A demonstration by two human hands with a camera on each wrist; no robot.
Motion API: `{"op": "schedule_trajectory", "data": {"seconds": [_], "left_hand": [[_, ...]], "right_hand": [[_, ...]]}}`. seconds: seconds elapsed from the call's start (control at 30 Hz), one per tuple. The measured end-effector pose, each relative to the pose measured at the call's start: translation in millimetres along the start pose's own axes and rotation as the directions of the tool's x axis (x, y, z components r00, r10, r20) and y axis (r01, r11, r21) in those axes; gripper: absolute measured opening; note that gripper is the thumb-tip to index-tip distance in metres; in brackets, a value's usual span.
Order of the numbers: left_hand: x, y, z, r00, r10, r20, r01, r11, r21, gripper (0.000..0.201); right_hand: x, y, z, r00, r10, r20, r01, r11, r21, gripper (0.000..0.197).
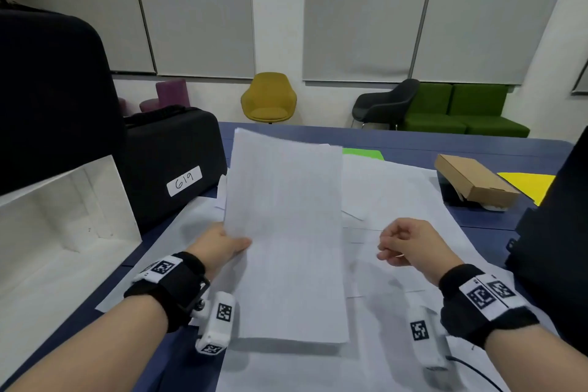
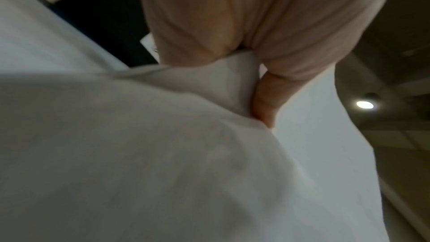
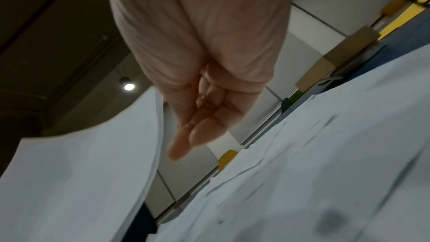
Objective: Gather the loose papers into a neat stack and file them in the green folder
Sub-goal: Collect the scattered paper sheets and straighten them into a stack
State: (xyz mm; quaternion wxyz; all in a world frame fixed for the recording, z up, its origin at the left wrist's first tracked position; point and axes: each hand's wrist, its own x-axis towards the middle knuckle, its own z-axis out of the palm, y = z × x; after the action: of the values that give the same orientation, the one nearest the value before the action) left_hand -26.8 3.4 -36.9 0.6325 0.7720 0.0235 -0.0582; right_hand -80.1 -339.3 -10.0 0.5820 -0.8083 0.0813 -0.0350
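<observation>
My left hand [image 1: 222,242] pinches the left edge of a stack of white papers [image 1: 286,232], thumb on top, and holds it tilted above the table. In the left wrist view the thumb [image 2: 265,106] presses into the stack [image 2: 163,154]. My right hand [image 1: 404,242] hovers to the right of the stack with loosely curled fingers and holds nothing. The right wrist view shows that hand [image 3: 197,126] between the lifted stack [image 3: 81,172] and the loose papers [image 3: 325,154] lying flat. More loose sheets [image 1: 397,194] cover the table. A corner of the green folder [image 1: 362,154] shows behind the stack.
A black case labelled 619 [image 1: 171,162] and a white open box [image 1: 63,210] stand on the left. A cardboard box [image 1: 474,178] and a yellow sheet [image 1: 528,183] lie at the right, beside a black object [image 1: 553,232]. The blue table [image 1: 445,143] extends behind.
</observation>
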Motion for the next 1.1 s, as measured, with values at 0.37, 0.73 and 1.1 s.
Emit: {"op": "schedule_trajectory", "data": {"seconds": [0.37, 0.73, 1.1], "left_hand": [[20, -46, -27, 0.97, -0.241, 0.02, 0.211, 0.886, 0.413, 0.03], [21, -49, -31, 0.956, -0.287, 0.054, 0.265, 0.931, 0.252, 0.025], [30, -60, -36, 0.968, -0.245, 0.058, 0.217, 0.928, 0.303, 0.067]], "right_hand": [[49, 30, -34, 0.91, 0.341, -0.235, -0.4, 0.58, -0.71, 0.062], [50, 22, -27, 0.892, 0.424, -0.155, -0.293, 0.283, -0.913, 0.053], [34, 28, -31, 0.902, 0.43, 0.026, -0.11, 0.289, -0.951, 0.048]]}}
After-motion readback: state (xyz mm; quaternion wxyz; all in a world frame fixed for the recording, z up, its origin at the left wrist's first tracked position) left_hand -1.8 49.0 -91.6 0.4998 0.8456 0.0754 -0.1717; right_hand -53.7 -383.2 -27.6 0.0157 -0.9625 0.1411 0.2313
